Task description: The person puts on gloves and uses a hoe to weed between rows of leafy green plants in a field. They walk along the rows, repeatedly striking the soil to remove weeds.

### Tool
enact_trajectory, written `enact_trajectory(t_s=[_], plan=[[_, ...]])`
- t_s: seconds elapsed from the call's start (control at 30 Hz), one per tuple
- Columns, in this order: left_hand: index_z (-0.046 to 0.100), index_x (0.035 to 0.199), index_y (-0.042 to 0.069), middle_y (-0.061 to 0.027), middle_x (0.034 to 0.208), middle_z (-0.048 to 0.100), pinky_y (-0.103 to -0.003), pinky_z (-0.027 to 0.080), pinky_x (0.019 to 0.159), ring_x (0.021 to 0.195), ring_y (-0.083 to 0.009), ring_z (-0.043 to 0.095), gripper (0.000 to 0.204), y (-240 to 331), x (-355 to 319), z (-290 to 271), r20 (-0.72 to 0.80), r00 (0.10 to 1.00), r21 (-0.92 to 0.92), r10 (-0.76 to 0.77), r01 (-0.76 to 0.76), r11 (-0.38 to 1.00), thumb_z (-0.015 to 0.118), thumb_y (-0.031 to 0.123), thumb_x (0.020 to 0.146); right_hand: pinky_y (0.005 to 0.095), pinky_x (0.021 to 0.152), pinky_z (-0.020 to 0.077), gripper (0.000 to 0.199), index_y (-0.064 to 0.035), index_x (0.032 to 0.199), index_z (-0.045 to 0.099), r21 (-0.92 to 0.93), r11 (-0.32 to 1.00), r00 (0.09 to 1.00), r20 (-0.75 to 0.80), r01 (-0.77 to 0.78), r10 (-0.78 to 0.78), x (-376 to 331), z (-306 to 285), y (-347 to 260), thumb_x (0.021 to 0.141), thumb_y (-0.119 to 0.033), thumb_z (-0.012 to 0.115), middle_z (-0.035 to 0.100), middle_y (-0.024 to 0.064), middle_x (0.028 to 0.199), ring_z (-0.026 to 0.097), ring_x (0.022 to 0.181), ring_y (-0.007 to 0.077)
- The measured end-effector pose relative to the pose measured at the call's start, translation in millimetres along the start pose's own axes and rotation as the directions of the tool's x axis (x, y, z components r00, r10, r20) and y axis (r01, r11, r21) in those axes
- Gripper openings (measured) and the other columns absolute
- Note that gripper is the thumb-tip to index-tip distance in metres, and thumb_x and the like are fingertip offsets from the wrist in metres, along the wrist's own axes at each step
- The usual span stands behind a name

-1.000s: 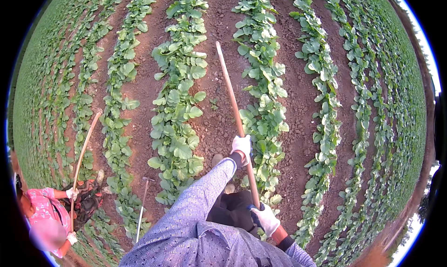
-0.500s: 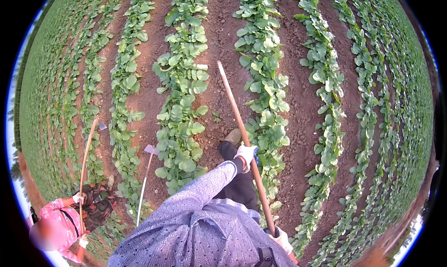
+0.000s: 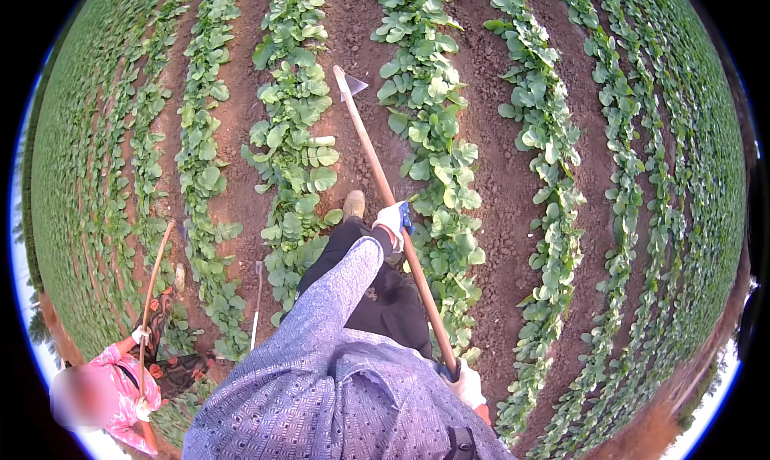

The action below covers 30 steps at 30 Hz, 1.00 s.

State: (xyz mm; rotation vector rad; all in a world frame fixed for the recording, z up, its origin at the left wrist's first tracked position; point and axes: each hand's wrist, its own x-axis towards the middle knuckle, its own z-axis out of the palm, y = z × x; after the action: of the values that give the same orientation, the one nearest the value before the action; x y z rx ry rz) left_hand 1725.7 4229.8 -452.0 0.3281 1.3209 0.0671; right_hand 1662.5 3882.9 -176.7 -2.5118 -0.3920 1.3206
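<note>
A long wooden-handled hoe (image 3: 367, 151) slants across the furrow in front of me, its thin metal blade (image 3: 354, 86) low over or on the soil at the far end; contact cannot be made out. Partway along the handle, my left hand (image 3: 392, 221), in a white and blue work glove, is wrapped round the wood. My right hand (image 3: 467, 385), gloved too, grips the handle near its butt end, close to my right side. Leafy green plants (image 3: 439, 171) grow in a row just right of the hoe.
Another leafy row (image 3: 293, 151) runs along the furrow's left side. My boot (image 3: 354, 205) is in the furrow between. At lower left, a co-worker in pink (image 3: 120, 380) holds another hoe (image 3: 152, 279). Further left, a pale-handled tool (image 3: 257, 308) stands out beside the plants.
The hoe has shifted away and to the left, and its blade now shows. Both hands moved with it, still gripping. A boot now shows further forward; the co-worker's hoe has lowered.
</note>
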Motion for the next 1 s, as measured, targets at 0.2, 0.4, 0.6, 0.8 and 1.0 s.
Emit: enact_trajectory(t_s=[0.2, 0.4, 0.6, 0.8, 1.0], plan=[[0.046, 0.069, 0.015, 0.0023, 0.053, 0.042, -0.034, 0.041, 0.043, 0.041, -0.0162, 0.041, 0.032, 136, 98, 3, -0.055, 0.988, 0.154, 0.143, -0.133, 0.979, 0.054, 0.029, 0.097, 0.0486, 0.072, 0.0513, 0.033, -0.0055, 0.106, 0.056, -0.06, 0.998, 1.0, 0.0, 0.006, -0.006, 122, 3, -132, 0.09, -0.033, 0.065, 0.066, 0.0217, 0.086, 0.065, 0.081, 0.0422], [0.049, 0.069, 0.013, 0.001, 0.055, 0.046, -0.036, 0.042, 0.039, 0.042, -0.0163, 0.044, 0.033, 61, 74, -5, -0.222, 0.975, 0.192, 0.006, 0.038, 0.981, 0.058, 0.031, 0.094, 0.048, 0.067, 0.0518, 0.048, -0.0068, 0.102, 0.057, -0.136, 0.974, 0.957, 0.207, -0.178, 0.204, 80, -5, -71, 0.08, -0.046, 0.074, 0.067, 0.0215, 0.078, 0.067, 0.075, 0.041], [0.05, 0.071, 0.014, 0.0014, 0.056, 0.043, -0.039, 0.043, 0.04, 0.044, -0.0172, 0.044, 0.029, 88, 24, 11, -0.189, 0.963, 0.074, -0.194, 0.211, 0.975, 0.061, 0.03, 0.091, 0.0475, 0.066, 0.0518, 0.042, -0.0066, 0.102, 0.059, -0.104, 0.964, 0.952, 0.16, -0.245, 0.26, 63, -29, -89, 0.082, -0.041, 0.073, 0.067, 0.0199, 0.076, 0.067, 0.073, 0.0399], [0.05, 0.074, 0.013, 0.0017, 0.054, 0.042, -0.036, 0.043, 0.041, 0.043, -0.0162, 0.043, 0.028, 256, 113, 77, -0.021, 0.999, 0.048, 0.034, -0.033, 0.998, 0.06, 0.029, 0.094, 0.0471, 0.067, 0.0515, 0.032, -0.0052, 0.1, 0.058, 0.008, 0.997, 0.996, -0.047, -0.079, 0.079, 194, -46, -236, 0.085, -0.031, 0.071, 0.066, 0.0213, 0.079, 0.066, 0.075, 0.0414], [0.048, 0.072, 0.011, -0.0018, 0.055, 0.045, -0.037, 0.042, 0.042, 0.043, -0.0179, 0.045, 0.025, 355, 187, 116, -0.113, 0.985, 0.204, 0.132, -0.107, 0.973, 0.058, 0.025, 0.09, 0.0479, 0.069, 0.0505, 0.033, -0.0014, 0.104, 0.056, 0.101, 0.993, 0.997, -0.047, -0.053, 0.058, 299, -58, -336, 0.089, -0.029, 0.067, 0.066, 0.0243, 0.082, 0.065, 0.08, 0.0435]])
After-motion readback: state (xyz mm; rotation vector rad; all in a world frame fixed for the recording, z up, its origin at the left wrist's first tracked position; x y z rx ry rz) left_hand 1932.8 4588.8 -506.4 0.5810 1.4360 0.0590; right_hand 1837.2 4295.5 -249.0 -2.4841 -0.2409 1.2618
